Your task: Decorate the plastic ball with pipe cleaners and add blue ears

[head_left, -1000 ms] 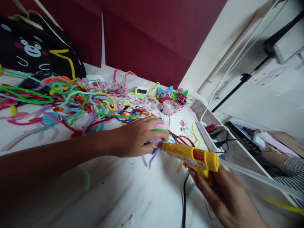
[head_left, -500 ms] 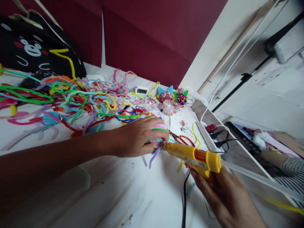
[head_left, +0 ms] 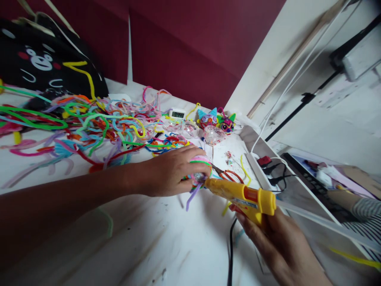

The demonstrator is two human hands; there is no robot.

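Note:
My left hand [head_left: 169,173] is closed around a round piece [head_left: 201,162] wrapped in pink, green and orange pipe cleaners, with a purple strand hanging from its underside. The fingers cover much of it. My right hand [head_left: 278,242] grips the handle of a yellow glue gun [head_left: 235,192], whose nozzle meets the round piece beside my left fingertips. A black cord runs down from near the gun's handle. Orange-handled scissors [head_left: 230,174] lie just behind the gun.
Tangled pipe cleaners [head_left: 98,123] cover the table's left and back. Behind are a small digital clock [head_left: 177,114], two decorated figures [head_left: 208,118] and clear plastic shells. A power strip [head_left: 262,171] lies right; another person's striped sleeve [head_left: 367,208] shows at the far right.
Both hands stay almost where they were. The rear of the glue gun has shifted very slightly left, with its nozzle still at the round piece.

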